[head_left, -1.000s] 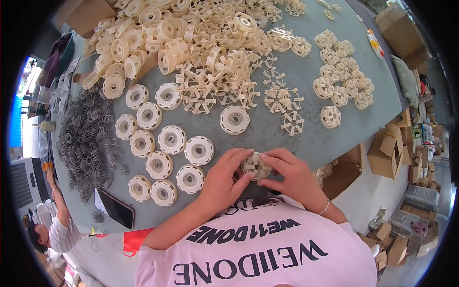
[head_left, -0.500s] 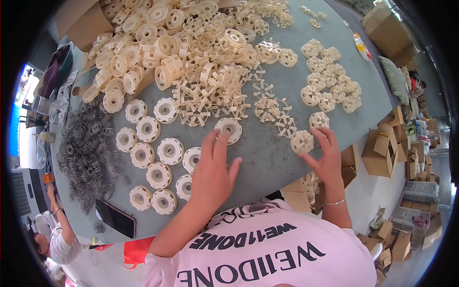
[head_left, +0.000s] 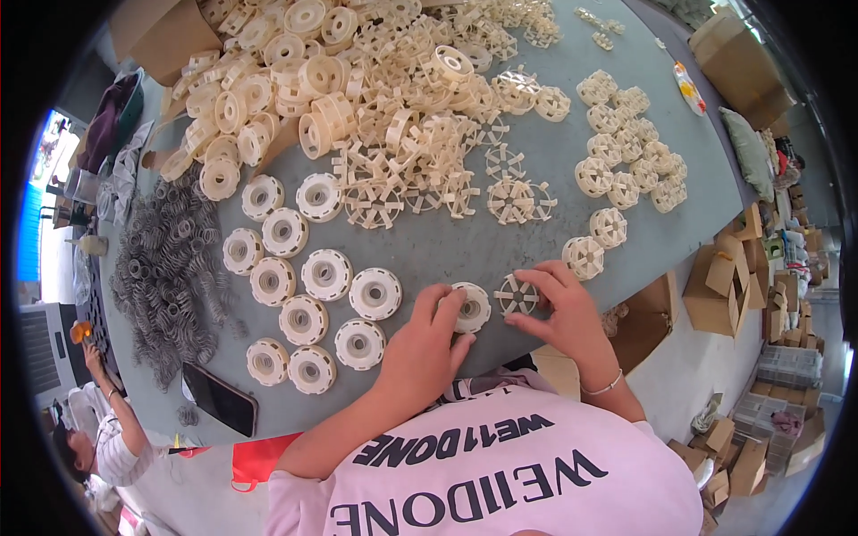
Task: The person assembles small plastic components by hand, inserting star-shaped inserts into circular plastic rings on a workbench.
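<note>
Near the table's front edge, my left hand grips a cream plastic ring between thumb and fingers. Close beside it on the right, the thumb and fingertips of my right hand pinch a spoked plastic disc. The two parts lie apart, just above the tabletop or on it. Several rings with coil springs inside stand to the left of my left hand. Beyond my right hand are joined spoked wheels, grouped toward the far right. Loose spoked discs lie farther back.
A large heap of cream rings and spoked parts covers the back of the table. Grey coil springs are piled at left, with a phone nearer the edge. Another person is at lower left. An open cardboard box stands below the table's right edge.
My left hand has brought a ring nearer and to the right. My right hand has left a spoked wheel by the others and moved left, now with a spoked disc in its fingers.
</note>
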The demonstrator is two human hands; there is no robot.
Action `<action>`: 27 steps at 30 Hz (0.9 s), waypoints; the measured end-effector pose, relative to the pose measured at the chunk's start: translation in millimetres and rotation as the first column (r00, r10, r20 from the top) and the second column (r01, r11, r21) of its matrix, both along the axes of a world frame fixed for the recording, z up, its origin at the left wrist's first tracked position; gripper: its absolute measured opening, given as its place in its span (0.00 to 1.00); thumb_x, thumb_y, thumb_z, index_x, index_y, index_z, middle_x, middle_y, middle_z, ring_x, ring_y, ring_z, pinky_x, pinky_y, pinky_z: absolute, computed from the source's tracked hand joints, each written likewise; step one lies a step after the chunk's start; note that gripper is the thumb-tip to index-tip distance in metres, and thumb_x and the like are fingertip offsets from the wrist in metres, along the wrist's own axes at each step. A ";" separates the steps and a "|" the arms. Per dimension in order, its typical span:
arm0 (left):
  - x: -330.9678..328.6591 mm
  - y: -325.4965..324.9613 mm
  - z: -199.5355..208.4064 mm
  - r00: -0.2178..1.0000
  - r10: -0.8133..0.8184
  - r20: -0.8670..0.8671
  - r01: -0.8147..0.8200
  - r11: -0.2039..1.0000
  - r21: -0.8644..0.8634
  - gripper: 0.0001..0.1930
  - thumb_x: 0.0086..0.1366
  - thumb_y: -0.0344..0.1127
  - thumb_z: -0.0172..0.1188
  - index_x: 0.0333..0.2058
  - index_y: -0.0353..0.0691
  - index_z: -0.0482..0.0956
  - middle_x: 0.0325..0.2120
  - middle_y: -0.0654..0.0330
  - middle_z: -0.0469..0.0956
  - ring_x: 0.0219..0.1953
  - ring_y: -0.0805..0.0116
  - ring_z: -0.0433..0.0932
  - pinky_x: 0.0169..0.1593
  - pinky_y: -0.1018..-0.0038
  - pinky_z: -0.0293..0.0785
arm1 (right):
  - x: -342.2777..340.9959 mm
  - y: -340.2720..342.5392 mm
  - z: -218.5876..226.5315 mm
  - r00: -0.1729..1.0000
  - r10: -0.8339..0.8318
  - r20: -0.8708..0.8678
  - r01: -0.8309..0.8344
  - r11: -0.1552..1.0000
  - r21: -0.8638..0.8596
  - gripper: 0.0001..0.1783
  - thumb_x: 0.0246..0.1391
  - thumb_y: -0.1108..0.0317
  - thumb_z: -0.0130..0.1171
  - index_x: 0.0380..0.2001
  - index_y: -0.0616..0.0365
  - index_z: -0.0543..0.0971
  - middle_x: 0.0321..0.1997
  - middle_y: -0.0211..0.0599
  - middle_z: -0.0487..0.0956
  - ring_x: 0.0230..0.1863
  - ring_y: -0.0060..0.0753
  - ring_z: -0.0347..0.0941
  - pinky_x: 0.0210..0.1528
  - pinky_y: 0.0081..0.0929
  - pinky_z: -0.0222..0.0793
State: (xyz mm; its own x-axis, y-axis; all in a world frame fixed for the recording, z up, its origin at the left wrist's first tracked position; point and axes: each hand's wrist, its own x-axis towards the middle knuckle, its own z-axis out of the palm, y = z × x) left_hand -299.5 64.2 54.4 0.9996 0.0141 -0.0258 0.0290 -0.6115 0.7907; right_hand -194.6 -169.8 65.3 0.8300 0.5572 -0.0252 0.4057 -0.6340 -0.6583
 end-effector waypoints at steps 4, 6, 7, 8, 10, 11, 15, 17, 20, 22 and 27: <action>2.8 1.3 -15.1 0.996 0.052 0.073 -0.046 0.996 -0.080 0.28 0.62 0.33 0.73 0.60 0.42 0.77 0.59 0.54 0.74 0.30 0.64 0.83 0.37 0.68 0.81 | 2.9 -6.6 -1.7 0.993 0.028 -0.111 -0.017 0.995 0.097 0.35 0.43 0.74 0.80 0.58 0.53 0.82 0.58 0.34 0.78 0.37 0.23 0.75 0.39 0.22 0.76; 7.4 2.2 -20.5 0.991 0.042 0.127 -0.032 0.996 -0.083 0.23 0.61 0.32 0.73 0.55 0.45 0.81 0.58 0.55 0.75 0.27 0.69 0.81 0.35 0.70 0.79 | 5.5 -7.7 -1.6 0.990 0.043 -0.133 -0.031 0.995 0.091 0.35 0.43 0.75 0.79 0.59 0.53 0.82 0.58 0.34 0.78 0.37 0.23 0.75 0.38 0.22 0.76; 6.6 2.2 -22.0 0.991 0.044 0.126 -0.034 0.996 -0.082 0.23 0.61 0.32 0.73 0.55 0.45 0.81 0.58 0.55 0.75 0.27 0.69 0.81 0.35 0.70 0.79 | 6.1 -7.6 -1.6 0.987 0.057 -0.152 -0.044 0.995 0.085 0.35 0.43 0.75 0.79 0.59 0.53 0.82 0.58 0.34 0.78 0.37 0.23 0.75 0.38 0.22 0.76; 5.6 1.9 -23.2 0.992 0.055 0.113 -0.043 0.993 -0.107 0.21 0.61 0.31 0.73 0.54 0.46 0.83 0.57 0.55 0.76 0.27 0.69 0.81 0.34 0.71 0.79 | 6.2 -7.7 -1.2 0.987 0.058 -0.152 -0.045 0.995 0.085 0.35 0.43 0.75 0.79 0.59 0.53 0.82 0.58 0.34 0.78 0.37 0.23 0.75 0.38 0.22 0.76; 4.8 1.8 -23.5 0.993 0.067 0.099 -0.054 0.990 -0.132 0.19 0.61 0.30 0.73 0.52 0.47 0.84 0.56 0.55 0.76 0.27 0.69 0.81 0.34 0.71 0.79 | 6.6 -7.6 -0.4 0.987 0.066 -0.148 -0.056 0.996 0.072 0.36 0.43 0.76 0.79 0.60 0.54 0.81 0.59 0.34 0.78 0.36 0.22 0.76 0.38 0.22 0.76; 4.2 2.1 -22.8 0.993 0.069 0.096 -0.055 0.989 -0.137 0.19 0.61 0.29 0.72 0.52 0.47 0.83 0.56 0.55 0.76 0.27 0.69 0.81 0.34 0.72 0.79 | 6.4 -7.5 0.3 0.986 0.067 -0.149 -0.057 0.996 0.073 0.36 0.43 0.76 0.79 0.60 0.54 0.81 0.59 0.34 0.78 0.36 0.22 0.76 0.38 0.22 0.76; 2.9 5.0 -17.4 0.997 0.044 0.058 -0.036 0.991 -0.126 0.20 0.63 0.34 0.72 0.53 0.46 0.81 0.57 0.54 0.76 0.37 0.56 0.85 0.40 0.64 0.83 | 7.4 -7.8 0.0 0.986 0.071 -0.148 -0.058 0.994 0.092 0.35 0.43 0.76 0.78 0.59 0.55 0.82 0.58 0.35 0.78 0.36 0.22 0.76 0.38 0.22 0.77; 2.6 5.6 -17.4 0.997 0.047 0.062 -0.038 0.990 -0.139 0.21 0.63 0.33 0.71 0.55 0.44 0.80 0.57 0.53 0.75 0.37 0.56 0.85 0.40 0.64 0.83 | 8.1 -7.2 -0.5 0.986 0.072 -0.148 -0.058 0.993 0.103 0.35 0.43 0.76 0.78 0.59 0.55 0.82 0.58 0.35 0.79 0.36 0.22 0.76 0.38 0.22 0.78; 1.7 7.4 -12.0 0.997 0.060 0.043 -0.051 0.981 -0.186 0.23 0.64 0.32 0.69 0.58 0.41 0.77 0.58 0.52 0.75 0.36 0.57 0.84 0.39 0.65 0.82 | 8.1 -0.6 4.8 0.991 0.125 -0.051 -0.114 0.977 0.178 0.35 0.43 0.76 0.78 0.59 0.55 0.82 0.58 0.35 0.79 0.36 0.22 0.77 0.38 0.21 0.78; -0.5 8.6 -15.2 0.997 0.071 0.017 -0.066 0.974 -0.218 0.24 0.65 0.31 0.68 0.59 0.39 0.76 0.58 0.51 0.75 0.36 0.57 0.84 0.39 0.66 0.82 | 5.8 12.6 13.3 0.967 0.246 -0.063 -0.226 0.947 0.229 0.36 0.43 0.76 0.79 0.60 0.54 0.82 0.58 0.35 0.80 0.40 0.24 0.79 0.40 0.23 0.79; -6.4 9.4 -18.7 0.992 0.127 0.005 -0.112 0.894 -0.433 0.26 0.66 0.29 0.66 0.62 0.36 0.72 0.56 0.51 0.75 0.35 0.62 0.82 0.39 0.69 0.80 | 5.3 35.5 4.5 0.932 0.361 0.006 -0.357 0.920 0.160 0.34 0.47 0.72 0.78 0.61 0.53 0.81 0.60 0.38 0.80 0.49 0.36 0.82 0.47 0.30 0.82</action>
State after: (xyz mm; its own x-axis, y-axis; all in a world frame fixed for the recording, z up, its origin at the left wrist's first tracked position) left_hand -305.9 73.6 35.7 0.9914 0.1283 -0.0241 0.0501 -0.2038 0.9777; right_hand -189.3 -134.3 69.8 0.5734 0.8163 0.0692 0.5708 -0.3375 -0.7485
